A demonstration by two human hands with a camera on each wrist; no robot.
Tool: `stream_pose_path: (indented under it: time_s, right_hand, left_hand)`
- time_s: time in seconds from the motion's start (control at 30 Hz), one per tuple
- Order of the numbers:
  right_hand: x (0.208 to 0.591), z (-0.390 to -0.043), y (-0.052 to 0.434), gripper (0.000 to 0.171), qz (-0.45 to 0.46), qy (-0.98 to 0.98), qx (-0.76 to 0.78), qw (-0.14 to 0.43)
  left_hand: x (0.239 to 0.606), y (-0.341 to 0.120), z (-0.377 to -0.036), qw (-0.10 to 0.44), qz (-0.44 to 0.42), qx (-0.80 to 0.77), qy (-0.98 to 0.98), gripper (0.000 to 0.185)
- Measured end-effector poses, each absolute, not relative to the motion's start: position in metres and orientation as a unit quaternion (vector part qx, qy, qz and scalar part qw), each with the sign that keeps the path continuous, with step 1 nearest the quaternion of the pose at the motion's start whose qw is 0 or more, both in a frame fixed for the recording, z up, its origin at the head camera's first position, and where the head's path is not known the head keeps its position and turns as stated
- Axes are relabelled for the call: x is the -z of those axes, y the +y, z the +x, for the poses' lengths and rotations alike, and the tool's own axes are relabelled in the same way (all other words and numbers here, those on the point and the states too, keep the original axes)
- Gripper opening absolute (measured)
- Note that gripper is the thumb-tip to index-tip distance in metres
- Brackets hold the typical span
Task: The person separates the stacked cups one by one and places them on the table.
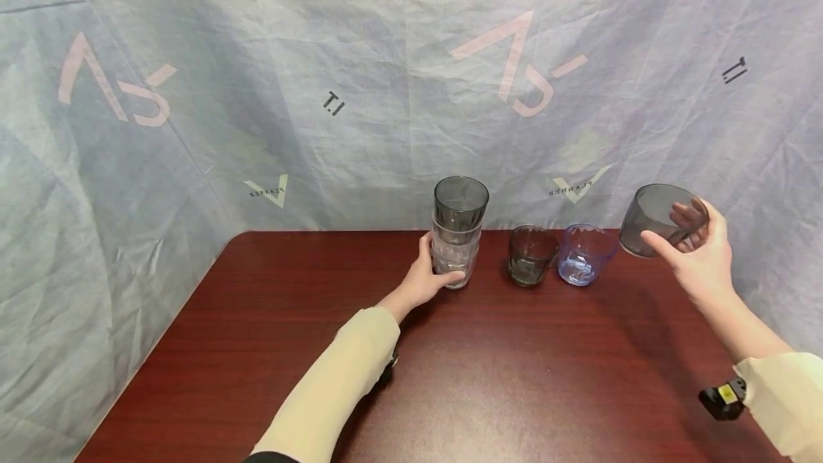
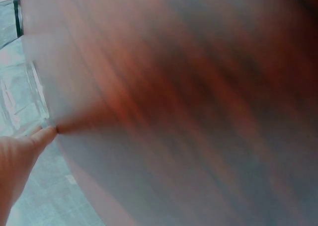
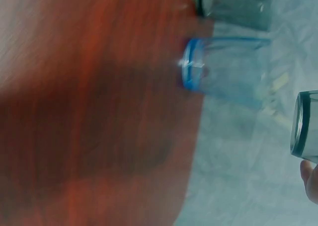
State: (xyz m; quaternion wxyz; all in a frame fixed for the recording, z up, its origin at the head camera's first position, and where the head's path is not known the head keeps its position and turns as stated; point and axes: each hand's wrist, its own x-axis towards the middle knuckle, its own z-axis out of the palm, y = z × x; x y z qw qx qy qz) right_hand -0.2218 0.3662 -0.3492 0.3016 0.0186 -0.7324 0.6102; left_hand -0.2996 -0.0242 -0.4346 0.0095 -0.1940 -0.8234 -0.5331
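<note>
The left hand (image 1: 429,276) reaches forward on a long, nearly straight arm in a cream sleeve, its fingers and thumb curled around the lower part of what it grips, the wrist low. Well apart from it, the right hand (image 1: 701,249) is raised higher, palm turned inward, thumb stretched forward and fingers (image 1: 688,216) curled in a grip. Its forearm slopes down to a cream cuff, with a small dark device at the wrist.

A staged recording setup: a wooden table (image 1: 257,349) before a logo-printed fabric backdrop (image 1: 257,91).
</note>
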Motion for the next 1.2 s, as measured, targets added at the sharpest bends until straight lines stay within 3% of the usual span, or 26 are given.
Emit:
stream_pose_path:
  time_s: [0.3,0.43,0.63,0.77,1.0,1.2]
  right_hand:
    - [0.382,-0.23,0.393,0.079,-0.043,-0.796,-0.524,0.299]
    - [0.394,-0.233,0.399,0.077,-0.025,-0.787,-0.544,0.288]
    - [0.402,-0.238,0.399,0.057,0.064,-0.719,-0.629,0.289]
    - [0.409,-0.24,0.402,0.049,0.042,-0.747,-0.599,0.287]
    - [0.426,-0.244,0.404,0.085,-0.063,-0.854,-0.461,0.233]
    - [0.43,-0.251,0.405,0.089,-0.073,-0.871,-0.445,0.196]
  left_hand:
    - [0.434,-0.024,-0.3,0.001,-0.187,0.532,-0.826,0.091]
    - [0.432,-0.025,-0.299,0.005,-0.192,0.537,-0.822,0.09]
    - [0.433,-0.024,-0.3,0.001,-0.189,0.532,-0.825,0.09]
    - [0.434,-0.024,-0.301,-0.002,-0.189,0.531,-0.826,0.091]
    - [0.437,-0.024,-0.303,-0.007,-0.188,0.527,-0.829,0.092]
    - [0.438,-0.024,-0.304,-0.005,-0.191,0.526,-0.829,0.091]
